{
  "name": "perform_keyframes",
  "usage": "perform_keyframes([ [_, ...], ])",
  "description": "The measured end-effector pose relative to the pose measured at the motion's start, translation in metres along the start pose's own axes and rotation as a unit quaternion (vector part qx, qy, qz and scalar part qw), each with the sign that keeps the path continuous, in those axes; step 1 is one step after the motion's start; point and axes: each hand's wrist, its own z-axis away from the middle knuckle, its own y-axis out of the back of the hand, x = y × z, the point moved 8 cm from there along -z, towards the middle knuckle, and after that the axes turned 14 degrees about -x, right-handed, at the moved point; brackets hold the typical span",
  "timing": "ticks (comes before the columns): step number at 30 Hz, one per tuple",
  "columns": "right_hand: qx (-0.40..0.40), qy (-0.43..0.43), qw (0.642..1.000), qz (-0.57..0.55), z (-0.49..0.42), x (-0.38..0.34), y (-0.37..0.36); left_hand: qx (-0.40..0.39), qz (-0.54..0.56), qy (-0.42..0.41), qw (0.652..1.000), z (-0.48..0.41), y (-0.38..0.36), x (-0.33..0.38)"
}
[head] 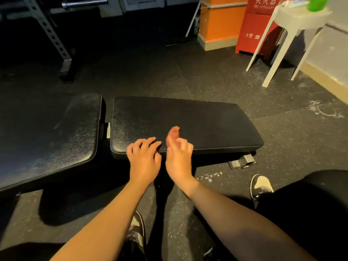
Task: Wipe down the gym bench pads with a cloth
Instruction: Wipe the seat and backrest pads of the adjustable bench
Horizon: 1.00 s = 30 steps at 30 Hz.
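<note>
Hands at the near edge of the short pad point(197, 121); left hand point(144, 157) spread, fingertips touching it, holding nothing; right hand point(178, 155) just beside, loosely curled, empty too; no cloth in sight, so best fetch one, then wipe in long overlapping strokes, on to the dusty long pad point(49, 132) left of it; green thing point(317, 3) on the stool point(301, 19) far beyond is blurred, cut off.

Left pad point(47, 132) and right pad point(188, 117), black, dusty

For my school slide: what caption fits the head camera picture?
Left hand and right hand, both bare, at the near edge of a black leather bench pad.
</note>
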Motion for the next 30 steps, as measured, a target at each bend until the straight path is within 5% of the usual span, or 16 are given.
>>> perform_keyframes([
  [6, -0.007, 0.034, 0.999, -0.009, 0.009, -0.011, 0.001, 0.01, -0.029, 0.025, 0.999, 0.02, 0.023, -0.037],
  [12, 0.051, -0.162, 0.983, -0.066, 0.015, 0.027, 0.009, -0.019, 0.023, 0.007, 1.0, 0.031, 0.031, -0.047],
  [21, -0.001, 0.019, 1.0, -0.012, 0.016, -0.067, -0.025, 0.014, 0.029, 0.031, 0.999, 0.035, 0.048, -0.07],
  [25, 0.072, -0.137, 0.981, -0.118, 0.017, -0.018, -0.005, 0.004, 0.064, 0.036, 0.997, 0.036, 0.05, -0.078],
  [30, 0.03, -0.043, 0.998, -0.021, 0.013, -0.079, -0.032, 0.01, 0.118, 0.028, 0.993, 0.036, 0.055, -0.085],
])
